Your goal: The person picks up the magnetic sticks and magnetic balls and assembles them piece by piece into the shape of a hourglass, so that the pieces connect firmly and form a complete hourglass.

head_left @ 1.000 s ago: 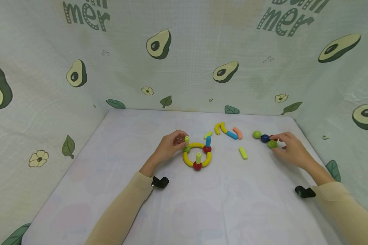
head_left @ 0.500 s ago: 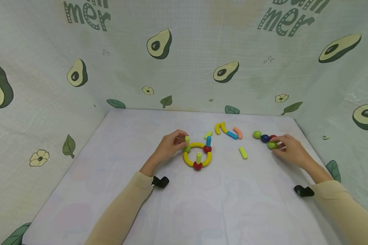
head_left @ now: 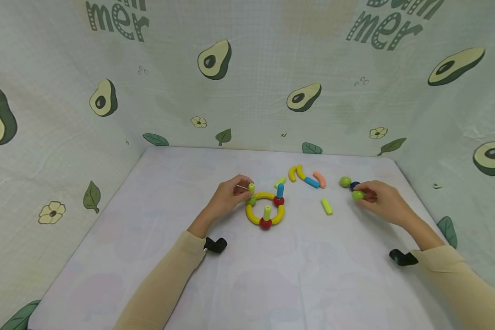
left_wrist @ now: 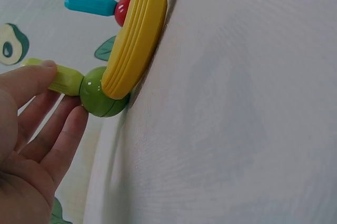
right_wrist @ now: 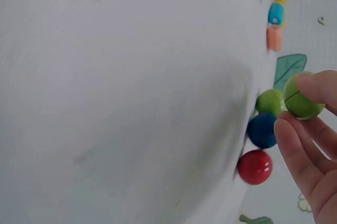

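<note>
My left hand (head_left: 231,194) pinches a light green rod (left_wrist: 66,80) that stands up from a green ball (left_wrist: 99,93). That ball joins a ring of curved yellow pieces (head_left: 253,215) and two red balls (head_left: 266,223). A blue rod (head_left: 280,190) rises from the far red ball, another light green rod (head_left: 267,212) from the near one. On the right, my right hand (head_left: 382,201) holds a green ball (right_wrist: 301,100) between thumb and fingers, above the table. Behind it lie a second green ball (head_left: 345,181), a dark blue ball (right_wrist: 261,130) and a red ball (right_wrist: 255,167).
Past the ring lie loose yellow curved pieces (head_left: 292,173), a blue rod (head_left: 312,182), an orange curved piece (head_left: 319,178) and a light green piece (head_left: 279,181). Another light green rod (head_left: 327,206) lies between the hands. A patterned cloth wall (head_left: 255,123) borders the table.
My right hand has gripped the near green ball and shifted left with it, away from the red ball. My left hand and the ring have stayed put.
</note>
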